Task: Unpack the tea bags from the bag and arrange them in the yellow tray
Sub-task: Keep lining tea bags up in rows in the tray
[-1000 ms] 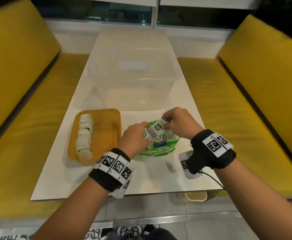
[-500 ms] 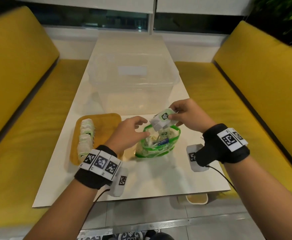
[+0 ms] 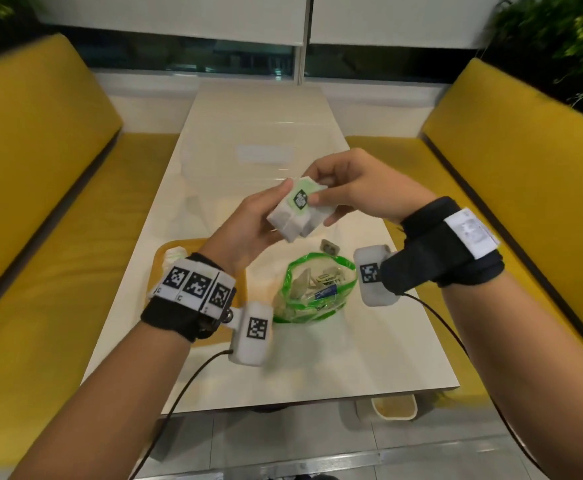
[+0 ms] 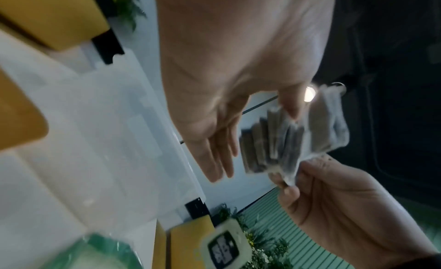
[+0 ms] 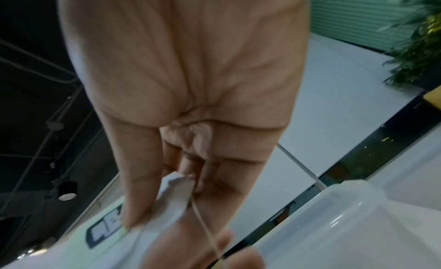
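A stack of white tea bags (image 3: 297, 216) with a green label is held up above the table by both hands. My left hand (image 3: 269, 216) takes it from the left, between thumb and fingers. My right hand (image 3: 321, 202) pinches its far right side, thumb on the label (image 5: 107, 227). In the left wrist view the tea bags (image 4: 284, 142) stand side by side beside my palm. The clear green-rimmed bag (image 3: 317, 289) lies open below on the table with more tea bags inside. The yellow tray (image 3: 163, 254) sits to the left, largely hidden by my left wrist, with a row of tea bags (image 3: 176, 254).
A big clear plastic bin (image 3: 259, 157) stands on the white table (image 3: 335, 358) behind the hands. Yellow benches (image 3: 41, 202) run along both sides. One loose tea tag (image 3: 330, 247) lies just behind the bag. A small white bin (image 3: 394, 408) sits under the table's near edge.
My right hand lifted the stack out of the bag and up. My left hand left the bag's rim, rose and took hold of the stack too.
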A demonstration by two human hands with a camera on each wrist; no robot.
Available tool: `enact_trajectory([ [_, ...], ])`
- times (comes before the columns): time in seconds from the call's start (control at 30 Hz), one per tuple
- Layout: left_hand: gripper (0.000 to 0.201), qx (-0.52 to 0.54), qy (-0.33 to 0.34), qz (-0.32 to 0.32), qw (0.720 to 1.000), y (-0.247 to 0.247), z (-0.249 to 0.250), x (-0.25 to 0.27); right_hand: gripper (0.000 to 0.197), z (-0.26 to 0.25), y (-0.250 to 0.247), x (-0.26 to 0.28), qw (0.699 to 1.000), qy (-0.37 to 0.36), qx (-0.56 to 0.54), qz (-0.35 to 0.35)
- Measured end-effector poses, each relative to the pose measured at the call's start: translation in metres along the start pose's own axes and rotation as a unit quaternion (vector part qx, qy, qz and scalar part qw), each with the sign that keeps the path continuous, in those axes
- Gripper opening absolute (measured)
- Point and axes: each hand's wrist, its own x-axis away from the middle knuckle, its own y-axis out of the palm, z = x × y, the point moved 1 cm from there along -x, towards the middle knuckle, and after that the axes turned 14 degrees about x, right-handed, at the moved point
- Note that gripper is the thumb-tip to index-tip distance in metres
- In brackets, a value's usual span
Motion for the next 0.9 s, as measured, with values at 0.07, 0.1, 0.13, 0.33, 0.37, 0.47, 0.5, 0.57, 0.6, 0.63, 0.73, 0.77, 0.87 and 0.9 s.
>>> enact_trajectory([
  [0.07, 0.038, 0.054, -0.043, -0.027, 0.997, 0.005, -0.003, 0.000, 0.016, -0.005, 0.009, -0.004, 1.000, -0.016, -0.001, -0.025],
  [0.1, 0.040, 0.073, -0.058, -0.037, 0.995, 0.003, -0.004, 0.000, 0.015, -0.006, 0.013, -0.006, 0.999, -0.023, 0.005, -0.026],
  [0.13, 0.042, 0.086, -0.069, -0.047, 0.993, 0.000, -0.007, 0.001, 0.014, -0.007, 0.015, -0.008, 0.999, -0.028, 0.016, -0.022],
  [0.33, 0.059, 0.087, -0.107, -0.120, 0.983, -0.026, -0.013, 0.012, 0.016, -0.003, 0.030, -0.015, 1.000, -0.027, 0.010, 0.010],
  [0.37, 0.059, 0.067, -0.101, -0.123, 0.985, -0.028, -0.011, 0.013, 0.016, -0.002, 0.033, -0.015, 0.999, -0.026, 0.001, 0.020],
  [0.47, 0.048, -0.013, -0.092, -0.104, 0.990, -0.029, -0.004, 0.016, 0.013, 0.003, 0.040, -0.016, 0.998, -0.025, -0.022, 0.048],
  [0.5, 0.042, -0.045, -0.091, -0.088, 0.991, -0.029, -0.003, 0.015, 0.011, 0.005, 0.043, -0.016, 0.998, -0.025, -0.027, 0.054],
  [0.57, 0.036, -0.101, -0.092, -0.065, 0.989, -0.029, -0.003, 0.013, 0.010, 0.009, 0.046, -0.016, 0.997, -0.021, -0.022, 0.070],
  [0.6, 0.033, -0.122, -0.091, -0.057, 0.987, -0.029, -0.004, 0.013, 0.009, 0.011, 0.048, -0.017, 0.996, -0.016, -0.015, 0.085],
  [0.63, 0.027, -0.134, -0.087, -0.049, 0.986, -0.030, -0.005, 0.014, 0.008, 0.014, 0.048, -0.017, 0.994, -0.009, -0.008, 0.106],
  [0.73, 0.026, -0.132, -0.066, -0.008, 0.989, -0.040, -0.008, 0.021, 0.007, 0.031, 0.047, -0.015, 0.982, 0.046, 0.003, 0.181],
  [0.77, 0.028, -0.125, -0.055, 0.008, 0.991, -0.044, -0.010, 0.024, 0.008, 0.038, 0.047, -0.014, 0.979, 0.071, 0.016, 0.192],
  [0.87, 0.030, -0.078, -0.010, 0.067, 0.995, -0.056, -0.019, 0.032, 0.019, 0.061, 0.053, -0.009, 0.969, 0.169, 0.135, 0.123],
  [0.9, 0.030, -0.060, 0.004, 0.085, 0.995, -0.059, -0.021, 0.034, 0.026, 0.067, 0.059, -0.008, 0.959, 0.207, 0.175, 0.079],
])
